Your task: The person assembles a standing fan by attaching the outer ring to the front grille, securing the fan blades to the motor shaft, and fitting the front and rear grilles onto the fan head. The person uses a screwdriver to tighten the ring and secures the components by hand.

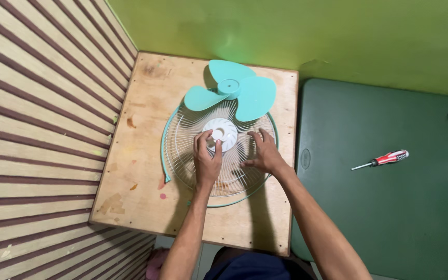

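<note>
On square plywood desk [136, 155]: round white wire fan guard with mint rim [182, 150]. Left hand [207, 158] pinches white plastic centre hub [224, 132]; right hand [263, 151] spread flat on wires. Loose mint three-blade propeller [234, 91] overlaps guard edge; risk: shifting guard nudges it off.

A round white wire fan guard [219, 155] with a teal rim lies flat under both hands, its white plastic hub [221, 134] at the left fingertips. A teal three-blade fan propeller [233, 89] rests just beyond the fingers.
</note>
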